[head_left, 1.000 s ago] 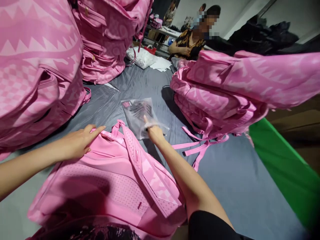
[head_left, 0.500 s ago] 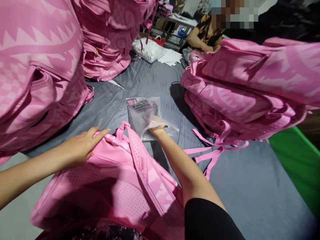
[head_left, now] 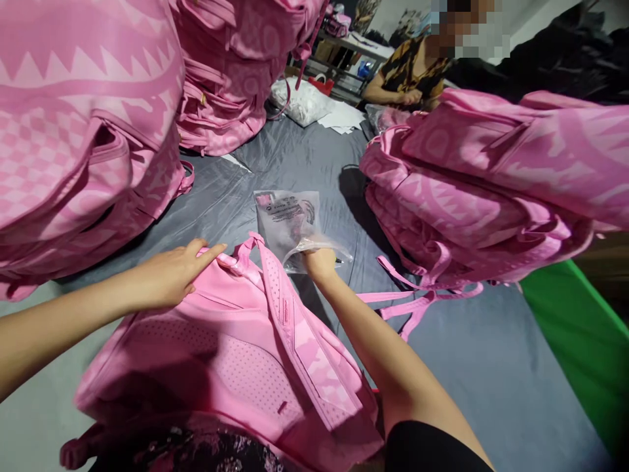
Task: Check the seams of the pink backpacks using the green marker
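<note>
A pink backpack (head_left: pixel 236 347) lies tilted at the near edge of the table, its back panel and one shoulder strap (head_left: pixel 299 328) facing me. My left hand (head_left: pixel 171 272) is closed over its top edge, left of the carry loop. Beyond the strap, a frosted clear plastic bag (head_left: pixel 278 219) with dark printing lies on the table. My right hand (head_left: pixel 320 263) reaches into the mouth of this bag, with the fingers hidden inside. Something small, yellow and black, shows beside that hand, too small to name.
Large pink backpacks stand at left (head_left: pixel 83 151) and behind it (head_left: pixel 221 85). More pink backpacks (head_left: pixel 472 177) lie stacked at right, straps trailing on the grey table cover (head_left: pixel 442 354). White papers (head_left: pixel 344 117) lie farther back, near a seated person (head_left: pixel 410 75). A green panel (head_left: pixel 565 328) borders the right.
My right hand has drawn back slightly, so more of it shows outside the plastic bag. My left hand keeps its hold on the backpack. The view has shifted a little.
</note>
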The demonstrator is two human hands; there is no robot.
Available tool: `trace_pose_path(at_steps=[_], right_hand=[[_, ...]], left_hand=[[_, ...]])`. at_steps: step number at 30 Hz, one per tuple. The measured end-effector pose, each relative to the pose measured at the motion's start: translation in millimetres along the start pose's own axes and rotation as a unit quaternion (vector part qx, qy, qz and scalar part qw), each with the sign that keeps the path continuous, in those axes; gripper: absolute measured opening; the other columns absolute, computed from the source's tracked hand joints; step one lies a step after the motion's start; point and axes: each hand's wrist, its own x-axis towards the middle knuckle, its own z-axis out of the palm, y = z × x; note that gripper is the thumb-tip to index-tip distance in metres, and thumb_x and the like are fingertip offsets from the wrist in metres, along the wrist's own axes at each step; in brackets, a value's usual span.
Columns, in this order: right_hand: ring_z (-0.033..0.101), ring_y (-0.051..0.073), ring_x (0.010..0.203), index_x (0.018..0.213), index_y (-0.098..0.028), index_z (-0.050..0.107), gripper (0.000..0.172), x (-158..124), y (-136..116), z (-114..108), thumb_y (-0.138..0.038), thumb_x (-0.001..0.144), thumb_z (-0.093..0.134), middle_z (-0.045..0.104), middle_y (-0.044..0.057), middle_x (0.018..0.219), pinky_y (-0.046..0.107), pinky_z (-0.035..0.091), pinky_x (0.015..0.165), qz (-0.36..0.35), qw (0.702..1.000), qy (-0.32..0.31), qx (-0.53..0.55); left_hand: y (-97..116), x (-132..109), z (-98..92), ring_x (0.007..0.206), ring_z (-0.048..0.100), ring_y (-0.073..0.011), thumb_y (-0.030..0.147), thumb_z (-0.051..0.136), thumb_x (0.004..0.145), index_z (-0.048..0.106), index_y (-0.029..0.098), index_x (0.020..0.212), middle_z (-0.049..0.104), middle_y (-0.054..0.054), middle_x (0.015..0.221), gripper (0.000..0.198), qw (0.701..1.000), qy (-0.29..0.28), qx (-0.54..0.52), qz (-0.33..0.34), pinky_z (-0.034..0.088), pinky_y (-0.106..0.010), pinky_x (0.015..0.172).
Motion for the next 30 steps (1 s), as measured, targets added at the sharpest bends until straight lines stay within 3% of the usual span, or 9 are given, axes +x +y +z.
trace_pose_path(at_steps=[5,13,15,18,22,24,27,28,30], right_hand=[[0.068,0.028,0.107,0.123,-0.009,0.063,0.033,-33,-1,-2,-0.022,0.101,0.042,0.067,0.024,0.120,0.034,0.050,0.085,0.061,0.997,-0.022,-0.039],[0.067,0.020,0.102,0.108,-0.013,0.068,0.025,-38,-17,-7,-0.034,0.098,0.060,0.071,0.008,0.110,0.040,0.053,0.094,-0.005,0.998,-0.066,-0.005],[0.068,0.021,0.101,0.107,-0.014,0.069,0.019,-45,-13,-14,-0.024,0.098,0.057,0.072,0.010,0.110,0.036,0.052,0.089,0.018,0.999,-0.051,0.004],[0.070,0.024,0.098,0.109,-0.015,0.070,0.030,-71,-6,-32,-0.009,0.095,0.044,0.072,0.016,0.113,0.031,0.049,0.078,0.072,0.997,-0.004,0.022],[0.071,0.022,0.080,0.110,-0.016,0.068,0.026,-119,-2,-68,-0.021,0.098,0.045,0.073,0.012,0.092,0.027,0.048,0.065,0.125,0.988,0.041,0.078],[0.067,0.018,0.063,0.108,-0.016,0.066,0.027,-136,-7,-86,-0.034,0.097,0.050,0.070,0.005,0.075,0.025,0.046,0.057,0.118,0.972,0.052,0.196],[0.056,0.015,0.050,0.092,-0.017,0.067,0.027,-145,-34,-105,-0.044,0.086,0.063,0.062,0.000,0.061,0.025,0.043,0.049,0.058,0.894,0.072,0.438],[0.056,0.015,0.051,0.085,-0.018,0.066,0.024,-145,-47,-107,-0.042,0.082,0.066,0.061,0.000,0.061,0.026,0.044,0.050,0.025,0.873,0.088,0.479],[0.061,0.017,0.062,0.078,-0.020,0.065,0.013,-144,-75,-108,-0.033,0.081,0.064,0.065,0.002,0.069,0.028,0.050,0.059,-0.062,0.872,0.141,0.464]], left_hand=[[-2,3,2.6,0.118,0.062,-0.0312,0.016,0.047,0.086,0.011,0.029,0.160,0.033,-0.017,0.155,0.083,1.000,0.013,0.017,0.004,0.051,-0.039,0.093],[6,1,-4.6,0.110,0.066,-0.0285,0.013,0.049,0.083,0.014,0.025,0.160,0.040,-0.018,0.149,0.086,0.999,0.016,0.028,0.000,0.052,-0.036,0.091],[8,0,-6.7,0.111,0.066,-0.0296,0.014,0.051,0.082,0.015,0.026,0.160,0.040,-0.018,0.149,0.087,0.999,0.014,0.030,-0.003,0.052,-0.036,0.090],[8,1,-7.2,0.109,0.066,-0.0282,0.016,0.053,0.083,0.015,0.028,0.160,0.042,-0.017,0.148,0.088,1.000,0.008,0.028,-0.008,0.052,-0.035,0.090],[3,5,-2.3,0.111,0.065,-0.0287,0.019,0.055,0.082,0.015,0.030,0.160,0.042,-0.016,0.148,0.088,1.000,0.022,0.010,0.009,0.051,-0.036,0.090],[2,5,0.0,0.109,0.065,-0.0297,0.019,0.055,0.082,0.015,0.030,0.160,0.042,-0.018,0.147,0.089,0.999,0.031,0.001,0.021,0.052,-0.038,0.089],[6,2,0.4,0.103,0.067,-0.0290,0.017,0.054,0.082,0.015,0.029,0.160,0.044,-0.018,0.144,0.088,0.999,0.035,0.009,0.018,0.052,-0.037,0.086],[8,0,0.0,0.103,0.067,-0.0286,0.016,0.053,0.083,0.016,0.029,0.160,0.046,-0.017,0.142,0.087,0.999,0.040,0.012,0.015,0.052,-0.036,0.085],[12,-5,-0.5,0.106,0.066,-0.0286,0.013,0.050,0.084,0.016,0.029,0.160,0.048,-0.016,0.140,0.085,0.998,0.057,0.013,0.014,0.052,-0.035,0.085]])
